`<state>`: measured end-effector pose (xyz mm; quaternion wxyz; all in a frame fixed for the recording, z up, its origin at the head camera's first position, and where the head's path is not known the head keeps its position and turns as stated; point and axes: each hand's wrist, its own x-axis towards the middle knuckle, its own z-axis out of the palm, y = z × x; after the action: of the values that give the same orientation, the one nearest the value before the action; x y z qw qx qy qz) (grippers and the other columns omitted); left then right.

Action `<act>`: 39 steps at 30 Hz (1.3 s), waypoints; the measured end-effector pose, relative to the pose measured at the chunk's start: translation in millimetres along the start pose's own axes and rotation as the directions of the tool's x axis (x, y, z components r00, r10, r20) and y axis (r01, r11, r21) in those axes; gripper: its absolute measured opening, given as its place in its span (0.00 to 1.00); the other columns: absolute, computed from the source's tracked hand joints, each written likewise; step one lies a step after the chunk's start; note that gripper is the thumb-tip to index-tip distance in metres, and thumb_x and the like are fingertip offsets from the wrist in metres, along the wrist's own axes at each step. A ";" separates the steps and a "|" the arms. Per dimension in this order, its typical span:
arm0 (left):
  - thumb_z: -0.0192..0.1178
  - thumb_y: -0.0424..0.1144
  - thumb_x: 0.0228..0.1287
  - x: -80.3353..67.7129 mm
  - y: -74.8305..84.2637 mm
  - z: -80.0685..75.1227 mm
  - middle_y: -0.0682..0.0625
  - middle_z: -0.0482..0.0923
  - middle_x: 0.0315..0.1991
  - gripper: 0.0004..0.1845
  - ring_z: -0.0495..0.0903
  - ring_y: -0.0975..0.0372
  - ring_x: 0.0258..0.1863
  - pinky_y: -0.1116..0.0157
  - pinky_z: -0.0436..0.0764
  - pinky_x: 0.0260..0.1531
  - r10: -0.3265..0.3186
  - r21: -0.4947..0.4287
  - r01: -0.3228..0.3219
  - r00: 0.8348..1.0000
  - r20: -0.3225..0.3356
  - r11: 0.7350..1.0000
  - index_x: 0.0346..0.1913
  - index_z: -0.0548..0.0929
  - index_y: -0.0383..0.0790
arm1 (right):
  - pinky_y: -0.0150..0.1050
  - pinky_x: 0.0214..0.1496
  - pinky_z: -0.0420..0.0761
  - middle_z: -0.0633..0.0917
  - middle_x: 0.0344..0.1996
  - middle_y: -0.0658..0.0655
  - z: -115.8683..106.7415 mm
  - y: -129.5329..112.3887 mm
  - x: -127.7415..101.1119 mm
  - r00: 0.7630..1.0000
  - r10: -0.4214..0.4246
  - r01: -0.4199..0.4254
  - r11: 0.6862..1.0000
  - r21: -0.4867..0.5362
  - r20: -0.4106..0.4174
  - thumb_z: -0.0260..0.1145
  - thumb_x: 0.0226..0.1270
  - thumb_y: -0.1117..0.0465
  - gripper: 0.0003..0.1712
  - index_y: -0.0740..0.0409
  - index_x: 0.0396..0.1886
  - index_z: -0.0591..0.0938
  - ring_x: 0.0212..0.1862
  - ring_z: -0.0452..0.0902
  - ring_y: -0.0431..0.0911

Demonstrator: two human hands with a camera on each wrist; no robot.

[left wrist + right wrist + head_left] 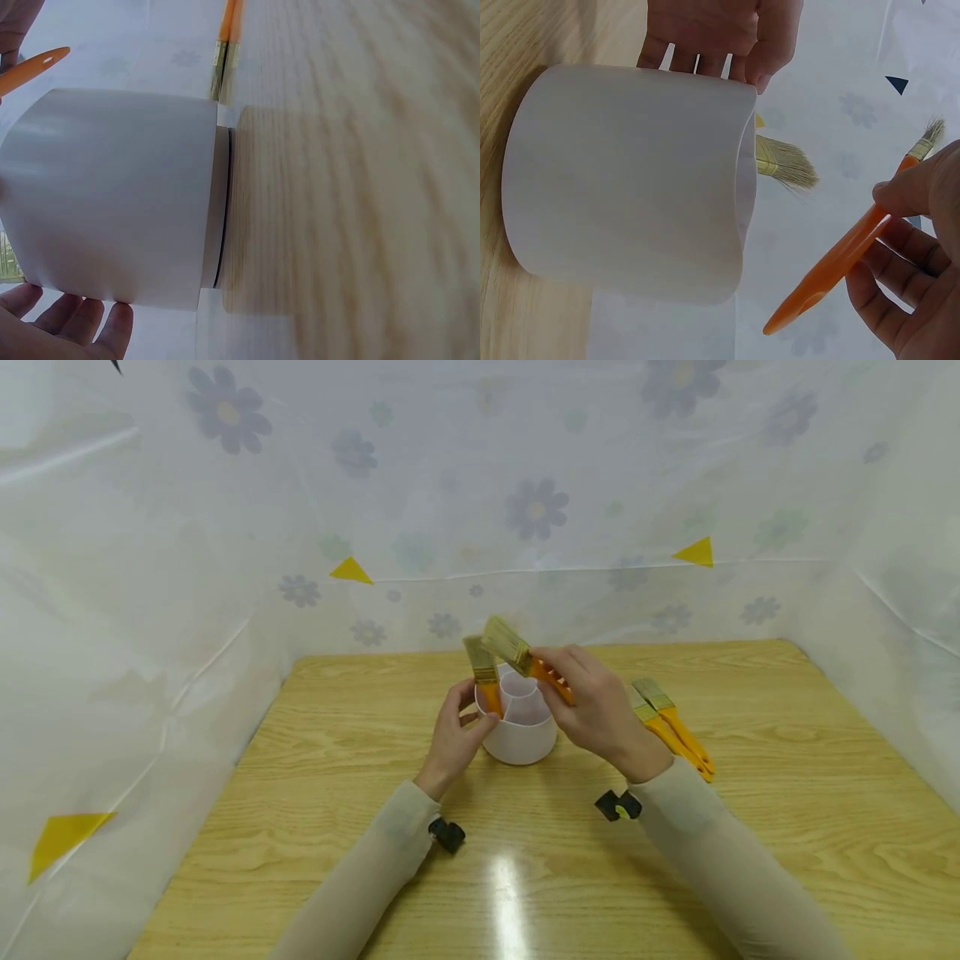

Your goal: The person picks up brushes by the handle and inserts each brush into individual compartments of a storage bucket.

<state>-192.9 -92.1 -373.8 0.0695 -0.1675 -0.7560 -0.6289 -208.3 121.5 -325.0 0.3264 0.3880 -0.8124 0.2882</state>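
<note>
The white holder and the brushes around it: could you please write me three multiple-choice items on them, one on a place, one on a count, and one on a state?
1. Where do the spare brushes lie?
A. On the table, on the right hand's side of the white holder
B. Inside the holder
C. On the left hand's side

2. How many brushes already stand in the holder?
A. None
B. One
C. Three

3. What does the right hand do?
A. Rests flat on the table
B. Holds an orange-handled brush over the holder
C. Holds nothing

Answers: 1 A, the head view shows them there. 2 B, one brush stands by the left hand. 3 B, its fingers pinch the handle.
</note>
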 end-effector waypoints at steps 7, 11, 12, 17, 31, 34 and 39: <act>0.58 0.28 0.64 0.7 -1.2 0.0 0.33 0.64 0.63 0.30 0.65 0.43 0.62 0.44 0.67 0.59 0.007 0.005 -0.007 1.000 0.000 1.000 0.68 0.61 0.27 | 0.41 0.34 0.82 0.80 0.42 0.58 3.8 -2.5 5.4 1.000 -0.008 0.009 1.000 0.011 -0.007 0.66 0.61 0.70 0.24 0.59 0.58 0.76 0.37 0.77 0.47; 0.58 0.28 0.64 0.4 -1.6 0.0 0.32 0.64 0.63 0.31 0.65 0.43 0.62 0.44 0.67 0.59 0.008 0.002 -0.008 1.000 0.004 1.000 0.68 0.61 0.27 | 0.43 0.35 0.82 0.80 0.41 0.59 5.4 -3.5 7.9 1.000 -0.020 0.020 0.999 0.025 -0.014 0.67 0.60 0.71 0.25 0.60 0.58 0.76 0.37 0.77 0.47; 0.58 0.28 0.64 0.4 -1.5 0.1 0.32 0.64 0.63 0.30 0.65 0.43 0.62 0.44 0.67 0.59 0.008 0.003 -0.008 1.000 0.005 1.000 0.68 0.61 0.27 | 0.43 0.35 0.82 0.80 0.41 0.59 5.7 -4.0 8.5 1.000 -0.024 0.024 0.999 0.029 -0.017 0.67 0.59 0.72 0.26 0.60 0.58 0.76 0.37 0.77 0.48; 0.58 0.29 0.65 0.4 -2.2 -0.3 0.32 0.64 0.63 0.31 0.65 0.43 0.62 0.44 0.67 0.59 0.011 -0.008 -0.011 1.000 0.007 1.000 0.68 0.61 0.28 | 0.41 0.34 0.81 0.80 0.40 0.58 8.0 -6.1 11.2 0.998 -0.044 0.045 0.999 0.025 -0.038 0.67 0.59 0.72 0.26 0.60 0.58 0.76 0.36 0.77 0.47; 0.57 0.28 0.65 1.1 -2.4 -0.9 0.32 0.63 0.63 0.31 0.64 0.43 0.63 0.45 0.67 0.59 -0.002 -0.013 0.002 1.000 0.011 1.000 0.69 0.60 0.28 | 0.41 0.33 0.81 0.80 0.40 0.59 15.5 -7.8 13.9 0.996 -0.064 0.067 0.997 0.047 -0.061 0.66 0.61 0.71 0.24 0.61 0.57 0.76 0.34 0.77 0.46; 0.57 0.29 0.65 0.7 -2.8 -0.8 0.32 0.63 0.63 0.31 0.64 0.42 0.63 0.45 0.67 0.59 -0.006 -0.017 0.006 1.000 0.014 1.000 0.69 0.60 0.28 | 0.41 0.33 0.81 0.80 0.40 0.59 17.1 -7.4 12.9 0.996 -0.062 0.065 0.997 0.049 -0.057 0.66 0.61 0.71 0.24 0.61 0.58 0.76 0.34 0.77 0.46; 0.57 0.29 0.65 0.7 -3.2 -1.0 0.33 0.63 0.64 0.31 0.64 0.42 0.63 0.45 0.67 0.59 -0.007 -0.017 0.007 1.000 0.015 1.000 0.69 0.60 0.29 | 0.42 0.31 0.81 0.80 0.40 0.59 19.1 -7.3 12.4 0.996 -0.059 0.063 0.996 0.065 -0.060 0.66 0.60 0.72 0.25 0.60 0.58 0.76 0.33 0.77 0.46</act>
<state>-194.7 -93.5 -376.4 0.0602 -0.1703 -0.7519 -0.6341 -214.2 98.3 -326.0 0.3452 0.4149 -0.7803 0.3160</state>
